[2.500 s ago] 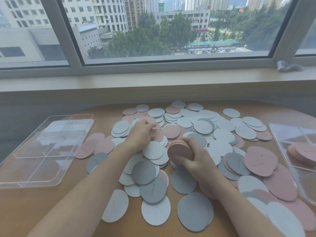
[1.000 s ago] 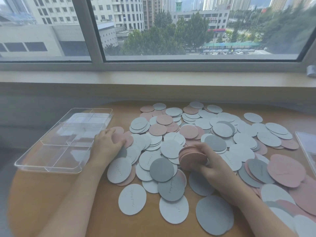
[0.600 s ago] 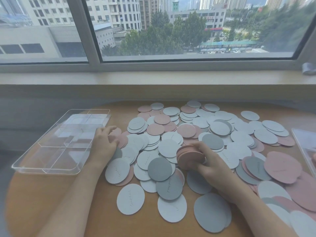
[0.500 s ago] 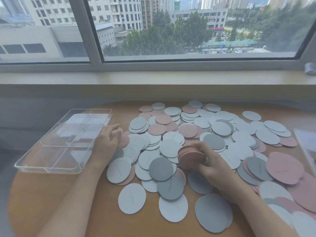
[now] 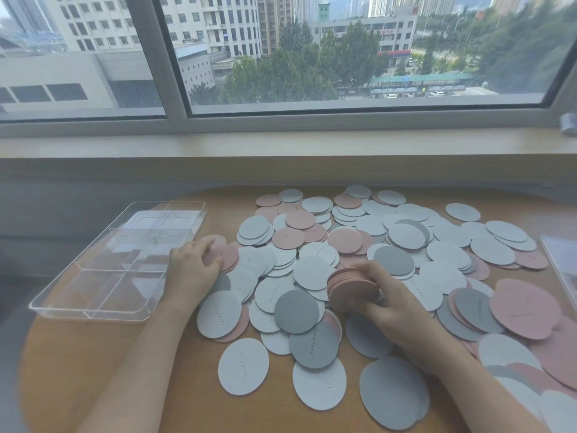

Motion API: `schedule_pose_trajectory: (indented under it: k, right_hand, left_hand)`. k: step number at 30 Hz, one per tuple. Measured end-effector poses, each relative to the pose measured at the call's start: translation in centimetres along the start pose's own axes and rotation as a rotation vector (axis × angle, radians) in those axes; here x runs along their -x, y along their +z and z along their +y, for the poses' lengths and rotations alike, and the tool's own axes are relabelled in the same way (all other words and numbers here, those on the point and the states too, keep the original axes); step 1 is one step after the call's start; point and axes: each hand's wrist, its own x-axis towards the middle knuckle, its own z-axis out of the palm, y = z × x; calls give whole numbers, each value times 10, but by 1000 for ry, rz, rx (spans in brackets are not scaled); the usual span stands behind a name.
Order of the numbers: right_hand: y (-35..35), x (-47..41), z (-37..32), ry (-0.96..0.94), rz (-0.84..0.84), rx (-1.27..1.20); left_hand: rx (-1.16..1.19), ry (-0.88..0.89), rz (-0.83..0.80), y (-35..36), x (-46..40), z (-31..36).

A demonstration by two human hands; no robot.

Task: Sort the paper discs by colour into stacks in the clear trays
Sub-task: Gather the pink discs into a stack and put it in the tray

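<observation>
Pink, pale grey and dark grey paper discs (image 5: 402,235) lie scattered over the wooden table (image 5: 93,354). My right hand (image 5: 387,298) grips a stack of small pink discs (image 5: 351,287) on its edge above the pile. My left hand (image 5: 193,267) has its fingers curled on a small pink disc (image 5: 229,256) at the pile's left edge, beside the clear divided tray (image 5: 93,295). That tray holds nothing. Whether the pink disc is lifted off the pile I cannot tell.
A second clear tray (image 5: 562,264) shows at the right edge, cut off by the frame. Large pink discs (image 5: 521,307) lie at the right. A window ledge (image 5: 281,145) runs behind the table. Bare wood shows front left.
My left hand moved from the pile's middle to its left edge by the tray and now fingers a pink disc there. My right hand kept the pink stack in place.
</observation>
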Motion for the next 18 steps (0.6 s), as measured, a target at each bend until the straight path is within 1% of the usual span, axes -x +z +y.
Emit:
schedule_pose_trajectory:
  k: [3, 7, 9, 12, 14, 18]
  right_hand:
    - [0, 0, 1, 2, -2, 3]
    - [0, 0, 2, 7, -7, -5]
    - [0, 0, 2, 13, -6, -13]
    - [0, 0, 3, 12, -11, -16]
    - [0, 0, 3, 11, -10, -21]
    - [0, -1, 5, 5, -5, -18]
  left_hand:
    - [-21, -8, -38, -1, -1, -2]
    - [44, -59, -82, -3, -2, -1]
    - [100, -65, -71, -5, 0, 2]
    - [244, -86, -74, -7, -2, 0]
    - [302, -88, -46, -8, -1, 0]
    - [518, -78, 124, -13, 9, 12]
